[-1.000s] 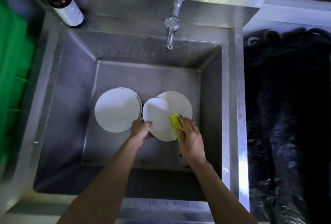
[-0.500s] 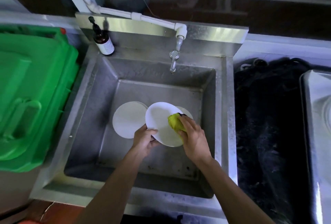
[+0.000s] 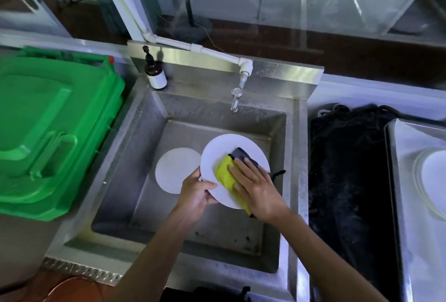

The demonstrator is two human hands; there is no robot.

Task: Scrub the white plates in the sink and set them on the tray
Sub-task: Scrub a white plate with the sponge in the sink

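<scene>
Both forearms are showing bare up to the frame's edge; the left hand (image 3: 194, 195) and right hand (image 3: 258, 190) are wearing no gloves.

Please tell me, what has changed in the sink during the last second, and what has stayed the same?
The left hand has lifted the plate off the sink floor and tilted it up. The right hand, which pinched the sponge at the plate's edge, now presses it flat on the plate's face. Another plate still lies on the floor at the left. The tap is still not running.
</scene>
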